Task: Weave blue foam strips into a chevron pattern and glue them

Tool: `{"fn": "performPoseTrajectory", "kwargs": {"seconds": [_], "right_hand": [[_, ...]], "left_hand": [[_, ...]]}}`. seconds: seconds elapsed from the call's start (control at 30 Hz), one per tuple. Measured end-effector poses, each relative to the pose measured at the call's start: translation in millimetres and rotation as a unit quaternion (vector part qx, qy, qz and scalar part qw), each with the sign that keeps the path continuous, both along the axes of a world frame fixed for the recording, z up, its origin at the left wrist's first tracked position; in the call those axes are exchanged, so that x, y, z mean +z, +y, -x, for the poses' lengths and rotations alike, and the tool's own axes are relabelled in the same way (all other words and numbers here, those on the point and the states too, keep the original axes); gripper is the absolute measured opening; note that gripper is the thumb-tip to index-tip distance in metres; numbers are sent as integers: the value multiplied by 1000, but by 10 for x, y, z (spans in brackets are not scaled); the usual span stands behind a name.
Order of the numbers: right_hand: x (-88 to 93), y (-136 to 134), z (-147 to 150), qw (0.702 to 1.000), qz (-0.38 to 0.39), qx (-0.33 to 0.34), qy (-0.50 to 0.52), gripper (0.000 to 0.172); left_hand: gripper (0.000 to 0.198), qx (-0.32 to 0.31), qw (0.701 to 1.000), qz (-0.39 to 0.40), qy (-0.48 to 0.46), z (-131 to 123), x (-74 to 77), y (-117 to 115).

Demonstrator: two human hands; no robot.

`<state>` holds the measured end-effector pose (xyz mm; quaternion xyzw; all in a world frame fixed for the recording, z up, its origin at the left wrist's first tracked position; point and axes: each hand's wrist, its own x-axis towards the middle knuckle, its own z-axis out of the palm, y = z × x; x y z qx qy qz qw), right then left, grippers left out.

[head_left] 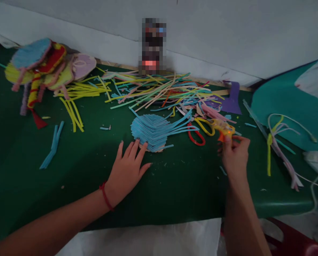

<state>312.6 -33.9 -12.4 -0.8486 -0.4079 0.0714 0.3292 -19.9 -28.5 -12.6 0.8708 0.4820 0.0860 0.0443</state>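
Observation:
My left hand [129, 167] lies flat on the green table cover [81, 156], fingers spread, its fingertips touching the near edge of a blue woven strip heart [150, 131]. My right hand [235, 154] is closed in a pinch at the handle end of an orange-yellow glue gun [223, 128] lying on the table. Scissors with red and yellow handle loops [198, 133] lie between the woven piece and the glue gun. A red cord circles my left wrist.
A heap of coloured foam strips [159, 89] spreads along the back by the wall. Finished woven pieces [38, 65] are stacked at the far left. A teal sheet [289, 103], a purple scrap [232, 99], loose strips [279, 142] and a white cable [316, 181] lie at the right.

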Motion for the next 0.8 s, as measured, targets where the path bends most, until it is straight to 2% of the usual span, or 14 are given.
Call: {"fn": "performPoseTrajectory", "kwargs": {"seconds": [0.13, 0.27, 0.4, 0.6, 0.8], "right_hand": [[45, -36, 438, 997, 18, 77, -4, 55], [90, -95, 785, 994, 21, 107, 22, 53], [109, -195, 1016, 987, 55, 138, 57, 65], [9, -235, 1134, 984, 89, 148, 53, 75], [-51, -206, 1098, 984, 107, 123, 68, 76]], "left_hand": [[51, -1, 1000, -1, -23, 29, 1, 54], [46, -3, 999, -16, -44, 79, -14, 127], [35, -3, 996, -47, -74, 135, -20, 212], [19, -16, 990, -56, -128, 188, -10, 337], [14, 73, 986, 2, -152, 326, -40, 529]]}}
